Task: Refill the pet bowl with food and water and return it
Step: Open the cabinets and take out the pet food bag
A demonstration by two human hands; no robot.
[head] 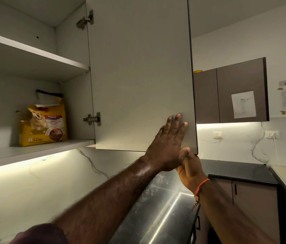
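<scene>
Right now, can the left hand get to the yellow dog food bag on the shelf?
Probably yes. The cabinet door is swung open, so nothing stands in front of the dog food bag on the lower shelf. The left hand lies flat on the door's inner face, empty, and would have to move left.

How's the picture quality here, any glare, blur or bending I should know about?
Head view: under-cabinet strip light blows out to a bright band; glare streaks the steel counter; wide-angle bending curves the shelves; the left hand and right hand on the cabinet door are slightly soft; the pet food bag sits in dim shade, its small print blurred.
</scene>
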